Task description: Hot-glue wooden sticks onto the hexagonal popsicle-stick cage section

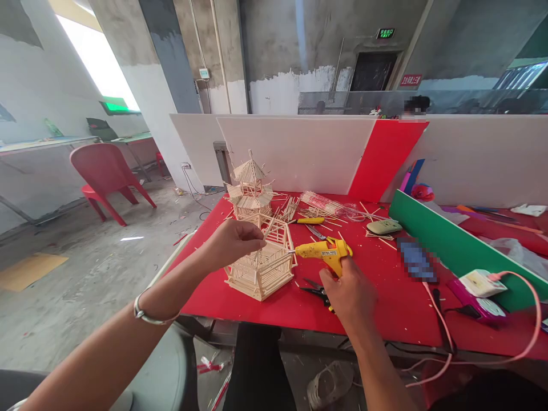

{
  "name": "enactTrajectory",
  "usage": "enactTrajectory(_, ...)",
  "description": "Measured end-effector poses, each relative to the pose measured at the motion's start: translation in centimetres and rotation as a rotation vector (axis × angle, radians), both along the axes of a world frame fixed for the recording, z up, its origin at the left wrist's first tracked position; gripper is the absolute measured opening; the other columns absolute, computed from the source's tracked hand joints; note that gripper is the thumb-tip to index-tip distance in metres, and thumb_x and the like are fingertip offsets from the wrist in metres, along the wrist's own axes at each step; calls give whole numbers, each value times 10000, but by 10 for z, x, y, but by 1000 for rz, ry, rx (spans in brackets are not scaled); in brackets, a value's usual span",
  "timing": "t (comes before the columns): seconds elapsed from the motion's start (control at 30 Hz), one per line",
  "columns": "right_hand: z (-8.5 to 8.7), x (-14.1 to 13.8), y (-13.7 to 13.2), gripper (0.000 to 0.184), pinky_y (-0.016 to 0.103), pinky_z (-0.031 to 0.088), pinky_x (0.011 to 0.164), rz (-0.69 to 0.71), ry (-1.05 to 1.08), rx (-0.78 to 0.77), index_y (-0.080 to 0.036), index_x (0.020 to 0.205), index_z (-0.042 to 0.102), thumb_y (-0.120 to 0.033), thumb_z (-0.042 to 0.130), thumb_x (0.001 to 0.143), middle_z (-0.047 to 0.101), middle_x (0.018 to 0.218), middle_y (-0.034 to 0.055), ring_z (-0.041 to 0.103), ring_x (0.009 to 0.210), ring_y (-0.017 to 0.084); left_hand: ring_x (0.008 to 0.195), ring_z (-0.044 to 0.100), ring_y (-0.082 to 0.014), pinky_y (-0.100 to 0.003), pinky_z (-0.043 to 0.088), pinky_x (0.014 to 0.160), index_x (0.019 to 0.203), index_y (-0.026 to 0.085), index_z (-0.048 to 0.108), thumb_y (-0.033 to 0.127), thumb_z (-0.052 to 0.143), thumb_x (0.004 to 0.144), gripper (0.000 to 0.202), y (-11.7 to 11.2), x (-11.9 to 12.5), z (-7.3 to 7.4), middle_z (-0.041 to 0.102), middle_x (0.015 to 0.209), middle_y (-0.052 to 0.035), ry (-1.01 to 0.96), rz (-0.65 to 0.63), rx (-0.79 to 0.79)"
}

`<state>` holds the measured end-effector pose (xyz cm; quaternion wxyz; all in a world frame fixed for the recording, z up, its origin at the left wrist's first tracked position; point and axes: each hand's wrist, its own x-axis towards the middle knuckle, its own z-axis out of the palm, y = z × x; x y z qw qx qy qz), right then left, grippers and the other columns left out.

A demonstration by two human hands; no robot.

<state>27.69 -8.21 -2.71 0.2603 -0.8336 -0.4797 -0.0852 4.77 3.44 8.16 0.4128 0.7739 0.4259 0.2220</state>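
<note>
My left hand [233,242] is pinched on a thin wooden stick, held over a hexagonal stick-built model [261,265] on the red table [385,302]. My right hand [349,294] grips the handle of a yellow glue gun [323,251], whose nozzle points left at the model's upper edge. A finished stick pagoda [250,188] stands just behind the model. Black-handled scissors [314,290] lie by my right hand.
Loose sticks [325,205], a yellow-handled cutter [308,221] and a pale case [384,226] lie further back. A green board [445,242] slants at right, with a pink cable [528,319] and a power strip [482,282]. A red chair [105,174] stands at left. White panels back the table.
</note>
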Motion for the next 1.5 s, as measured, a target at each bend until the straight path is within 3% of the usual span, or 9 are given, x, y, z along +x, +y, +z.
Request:
enactTrajectory(0.8, -2, 10, -1, 260, 287, 195, 556, -7, 47, -9, -147, 1039, 647, -306, 520, 875, 670, 819, 65, 493, 601, 161, 549, 451, -99, -227, 357, 501, 785, 163, 723, 382, 653, 752, 232, 1, 8, -3, 575, 596, 23, 202, -19, 102)
enactTrajectory(1.07, -7, 17, -3, 302, 286, 301, 579, 23, 138, 7, -180, 1021, 638, -379, 511, 832, 672, 864, 76, 564, 676, 198, 552, 452, -104, -230, 360, 508, 742, 166, 743, 347, 638, 740, 210, 3, 16, -2, 579, 583, 14, 292, -24, 166)
enactTrajectory(1.2, -18, 42, -13, 423, 304, 408, 630, 16, 391, 24, -187, 1049, 592, -490, 554, 756, 671, 860, 74, 614, 743, 239, 562, 469, -109, -233, 358, 514, 690, 167, 734, 325, 639, 719, 187, 9, 20, -1, 583, 583, 10, 335, -44, 183)
enactTrajectory(1.3, -34, 81, -27, 561, 336, 458, 644, -87, 545, -14, -187, 1114, 564, -566, 598, 701, 685, 873, 87, 645, 754, 270, 562, 468, -108, -229, 338, 503, 602, 170, 683, 316, 653, 693, 174, 11, 25, 1, 565, 568, 14, 367, -68, 176)
enactTrajectory(1.5, -86, 167, -56, 627, 448, 484, 701, -273, 281, -181, -149, 1163, 637, -632, 490, 791, 688, 936, 191, 661, 865, 374, 525, 433, -108, -242, 315, 485, 535, 179, 640, 352, 688, 661, 219, 12, 32, 2, 517, 512, 24, 412, -67, 146)
